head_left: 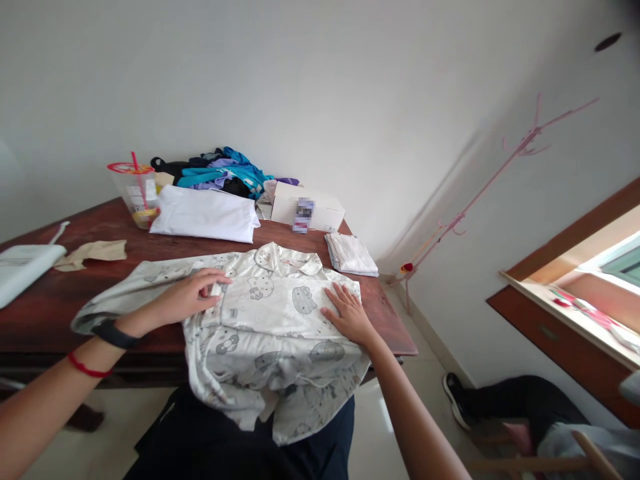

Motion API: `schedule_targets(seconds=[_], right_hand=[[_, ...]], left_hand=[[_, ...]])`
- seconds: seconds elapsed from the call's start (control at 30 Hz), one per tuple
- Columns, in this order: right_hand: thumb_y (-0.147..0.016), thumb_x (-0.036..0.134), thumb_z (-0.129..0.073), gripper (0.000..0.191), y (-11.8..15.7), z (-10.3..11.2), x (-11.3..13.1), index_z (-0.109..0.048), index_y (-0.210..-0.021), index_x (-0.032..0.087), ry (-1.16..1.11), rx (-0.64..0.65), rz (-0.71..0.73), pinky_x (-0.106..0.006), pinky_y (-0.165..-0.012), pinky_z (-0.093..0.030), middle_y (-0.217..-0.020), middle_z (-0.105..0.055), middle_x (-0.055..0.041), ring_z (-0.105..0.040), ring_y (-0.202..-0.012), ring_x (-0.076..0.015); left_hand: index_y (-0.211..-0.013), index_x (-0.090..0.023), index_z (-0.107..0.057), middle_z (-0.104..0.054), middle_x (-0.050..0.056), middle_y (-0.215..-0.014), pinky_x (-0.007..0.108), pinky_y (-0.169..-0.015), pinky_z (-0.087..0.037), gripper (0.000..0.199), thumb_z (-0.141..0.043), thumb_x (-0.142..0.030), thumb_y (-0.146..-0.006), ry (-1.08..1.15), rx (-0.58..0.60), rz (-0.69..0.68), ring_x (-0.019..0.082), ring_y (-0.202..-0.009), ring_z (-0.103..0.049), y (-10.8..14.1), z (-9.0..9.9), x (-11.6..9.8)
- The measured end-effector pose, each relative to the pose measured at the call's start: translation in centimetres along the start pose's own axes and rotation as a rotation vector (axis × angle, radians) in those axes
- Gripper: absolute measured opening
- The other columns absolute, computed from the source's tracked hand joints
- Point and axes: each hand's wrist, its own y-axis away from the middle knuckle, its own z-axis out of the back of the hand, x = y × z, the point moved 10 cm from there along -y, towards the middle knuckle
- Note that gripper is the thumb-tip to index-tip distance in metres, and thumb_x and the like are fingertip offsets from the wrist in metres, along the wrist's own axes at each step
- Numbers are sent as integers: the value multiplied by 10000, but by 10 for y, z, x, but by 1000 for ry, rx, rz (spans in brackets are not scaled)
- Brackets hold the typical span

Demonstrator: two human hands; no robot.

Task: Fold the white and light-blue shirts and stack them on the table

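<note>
A white pajama shirt (280,310) with grey cartoon cat prints lies on the dark wooden table in front of me, its collar at the far side. One sleeve (135,287) stretches out to the left, while the lower part drapes over the table's front edge above my lap. My left hand (197,293), fingers extended and thumb apart, rests at the shirt's left side near the sleeve. On the right side, my right hand (347,313) presses flat against the fabric with its fingers spread.
Behind the shirt are a folded white garment (205,213), a plastic cup with straw (137,193), piled clothes (230,173), a white box (325,207) and folded cloth (351,253). A pink coat rack (480,190) leans at right. Another person's leg (520,403) shows lower right.
</note>
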Motion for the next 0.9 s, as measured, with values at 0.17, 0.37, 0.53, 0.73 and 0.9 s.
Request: schedule_targets(seconds=[0.17,0.37,0.53,0.73,0.9], right_hand=[[-970,570,-556,570,5,17,-11,-632,-1419,228,-323,-159,-11,-535,-1239,-272,-1614,-431,-112,-336,-1529,-326],[-910,609,-628,482,21,34,-61,-766,-1138,207,-1070,-448,-158,-457,-1095,-476,-1273,-736,-123,-655,-1245,-305],[-774,598,-771,438,26,25,-85,-769,-950,198,-1487,-577,-292,-350,-810,-593,-991,-795,-112,-749,-909,-245],[-750,577,-801,429,26,27,-81,-772,-926,187,-1497,-582,-272,-320,-740,-580,-868,-774,-84,-707,-771,-201],[-766,572,-789,426,27,26,-82,-770,-942,185,-1485,-573,-268,-312,-733,-568,-856,-765,-77,-692,-756,-192]], left_hand=[[-1209,-194,-681,-688,105,-1283,285,-700,-526,480,-634,-517,-856,201,-51,64,189,-792,-627,10,10,4],[-1157,-191,-701,-745,92,-1123,334,-758,-532,455,-567,-541,-900,103,-94,86,225,-829,-656,8,11,-3],[-1140,-194,-706,-736,106,-1206,366,-836,-544,441,-567,-540,-905,110,-118,85,252,-912,-690,9,12,0],[-1103,-199,-729,-743,107,-1208,384,-909,-541,428,-580,-545,-900,87,-144,83,281,-1031,-699,7,15,1],[-1107,-200,-729,-740,109,-1222,393,-921,-545,446,-573,-561,-897,88,-142,105,289,-1054,-697,7,15,-1]])
